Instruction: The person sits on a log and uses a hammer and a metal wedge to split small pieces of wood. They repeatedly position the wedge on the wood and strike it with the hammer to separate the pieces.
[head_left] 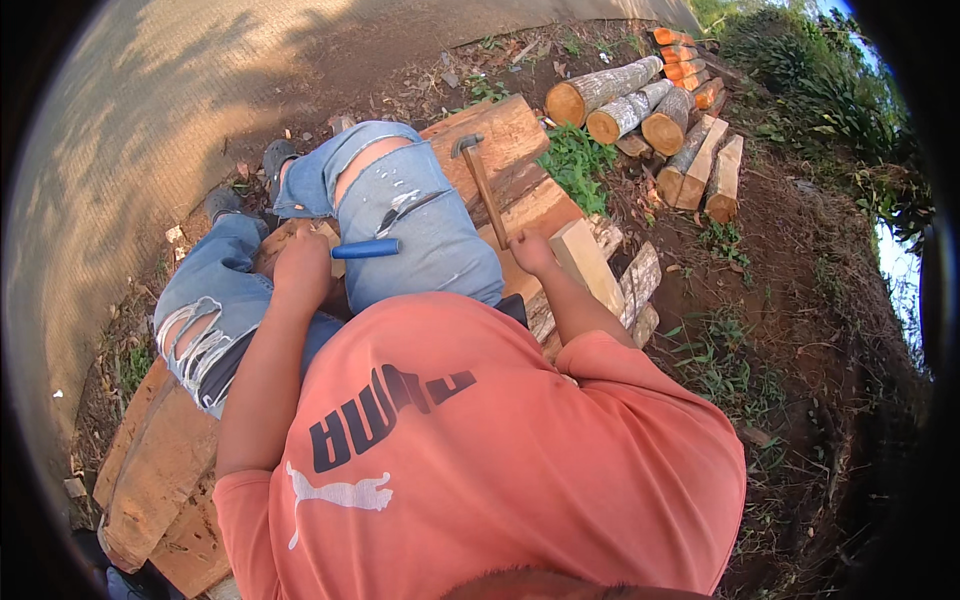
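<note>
My right hand [533, 254] is closed round the lower end of a hammer [484, 190]. The wooden handle slants up and away to a dark metal head, raised beside my right knee. Over my lap, my left hand [303, 264] is closed at the near end of a blue-handled tool [366, 249]. Its round blue handle sticks out to the right, against my jeans. The rest of that tool is hidden by the hand, so its kind cannot be told. A pale piece of wood [327, 236] shows behind the left hand, between my legs.
I sit on thick sawn timbers [160, 465]. More timber [500, 140] lies beyond my right leg, and a squared block [588, 262] lies by my right forearm. Several cut logs [605, 90] are stacked at the far right. A woven fence or wall [120, 150] runs along the left.
</note>
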